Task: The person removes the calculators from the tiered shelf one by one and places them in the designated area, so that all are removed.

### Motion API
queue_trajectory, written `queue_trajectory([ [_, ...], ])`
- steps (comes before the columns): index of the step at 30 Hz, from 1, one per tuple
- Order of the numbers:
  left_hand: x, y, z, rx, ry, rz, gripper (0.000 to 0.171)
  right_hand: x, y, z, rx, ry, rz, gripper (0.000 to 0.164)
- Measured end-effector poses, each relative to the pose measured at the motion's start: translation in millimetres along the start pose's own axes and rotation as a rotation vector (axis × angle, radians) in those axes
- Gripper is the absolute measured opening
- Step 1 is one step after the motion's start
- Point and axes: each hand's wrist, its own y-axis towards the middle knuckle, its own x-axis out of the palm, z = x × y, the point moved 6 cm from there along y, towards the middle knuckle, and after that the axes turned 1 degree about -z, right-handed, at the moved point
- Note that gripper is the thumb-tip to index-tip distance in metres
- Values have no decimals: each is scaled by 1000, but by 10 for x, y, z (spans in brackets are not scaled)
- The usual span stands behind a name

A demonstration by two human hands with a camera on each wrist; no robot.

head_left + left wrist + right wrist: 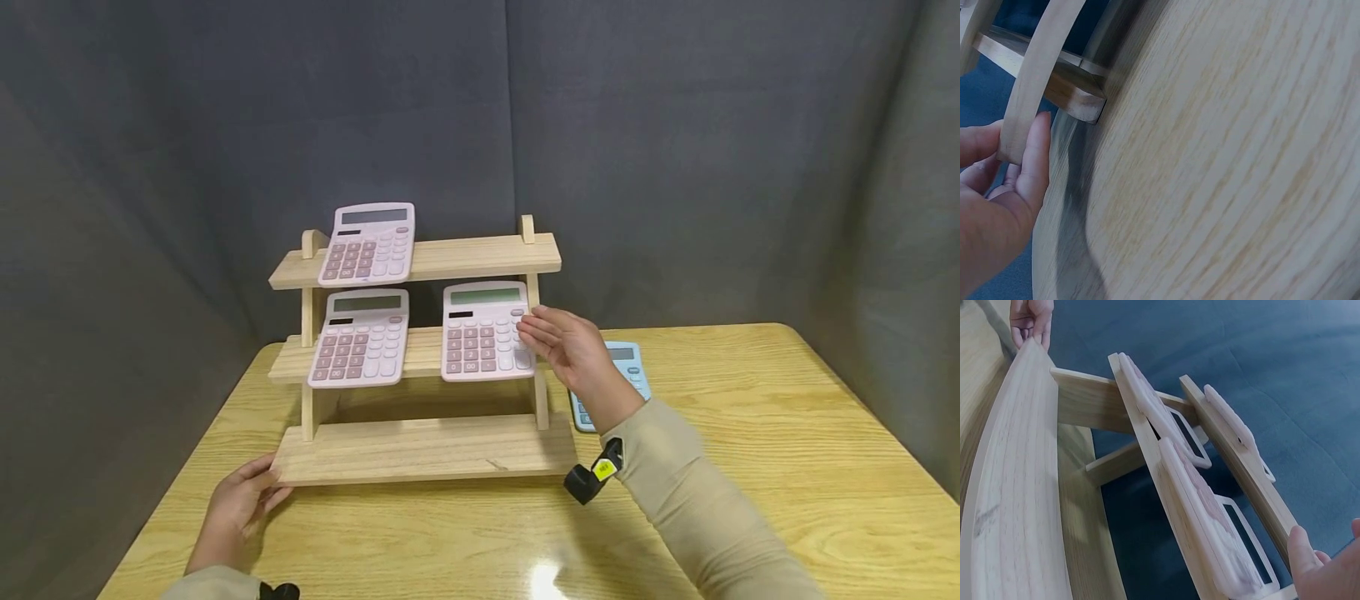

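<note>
A three-tier wooden display stand (420,450) stands on the table. My left hand (238,504) pinches the left end of its lowest board, thumb on one face and fingers on the other in the left wrist view. A pink calculator (472,333) leans on the right of the middle shelf. My right hand (573,354) is beside its right edge, fingers extended; whether they touch it I cannot tell. On the middle shelf's left leans another pink calculator (358,337), and a third pink calculator (369,243) leans on the top shelf's left.
A blue calculator (633,375) lies on the table behind my right wrist, partly hidden by it. The wooden table (750,417) extends to the right of the stand. A dark grey curtain (660,167) hangs behind and along both sides.
</note>
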Motion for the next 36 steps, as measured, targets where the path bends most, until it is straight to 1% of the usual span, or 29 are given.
queue_trajectory([
  [3, -7, 4, -4, -1, 10, 7, 52, 62, 29, 21, 0, -11, -4, 42],
  [9, -13, 19, -20, -1, -24, 7, 54, 146, 107, 71, 14, -15, 11, 41],
  [15, -9, 20, -6, -2, -3, 7, 52, 222, 173, 119, 29, -34, 30, 39],
  [23, 5, 17, -19, -2, -31, -3, 53, 367, 247, 157, 42, -58, -19, 41],
  [28, 4, 19, -37, 1, -25, -11, 53, 487, 299, 192, 50, -59, -47, 41],
  [30, -3, 29, -38, 3, -39, -1, 49, 535, 322, 210, 51, -59, -59, 41],
  [35, -25, 41, -32, 1, -92, 12, 23, 644, 380, 252, 56, -61, -79, 41],
  [36, -25, 37, -27, 1, -88, 6, 23, 664, 392, 256, 57, -61, -83, 42],
])
